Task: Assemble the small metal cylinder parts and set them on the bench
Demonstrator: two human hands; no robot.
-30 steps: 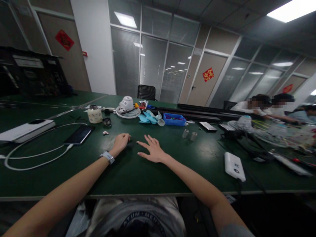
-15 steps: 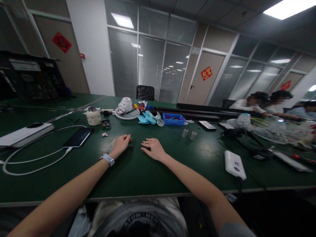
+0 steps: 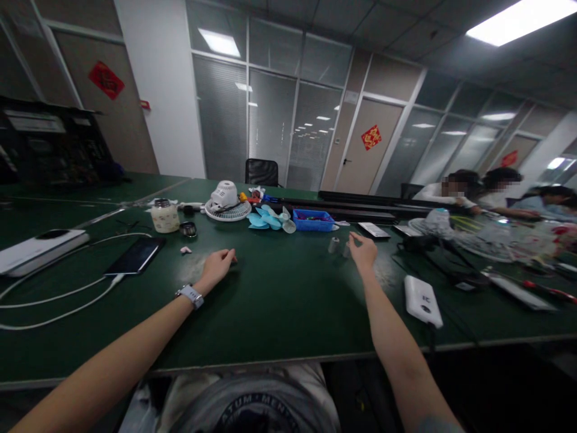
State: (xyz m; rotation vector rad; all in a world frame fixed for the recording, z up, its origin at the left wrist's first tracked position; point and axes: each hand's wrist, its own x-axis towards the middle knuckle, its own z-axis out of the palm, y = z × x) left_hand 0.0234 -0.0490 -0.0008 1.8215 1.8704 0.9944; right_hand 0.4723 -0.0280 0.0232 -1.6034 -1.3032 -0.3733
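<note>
My right hand (image 3: 364, 252) is beside two small silvery cylinders, which look like batteries, standing upright on the green table. The left cylinder (image 3: 333, 245) stands free of the hand. Close by my fingertips is the right cylinder (image 3: 347, 249), partly covered by them; whether they touch it is hard to tell. The thumb and fingers of that hand are a little apart. My left hand (image 3: 217, 266) rests on the table with its fingers loosely curled, holding nothing visible. A small pinkish-white piece (image 3: 186, 250) lies to its left.
Along the back stand a cream bottle (image 3: 165, 218), a white fan part (image 3: 225, 201), light-blue fan blades (image 3: 265, 218) and a blue tray (image 3: 314, 222). A phone (image 3: 135, 257) with a white cable lies left. A white power bank (image 3: 422, 300) is right. People sit far right.
My right hand has moved right across the table to the two cylinders. My left hand stays in about the same place, while the whole view has shifted slightly.
</note>
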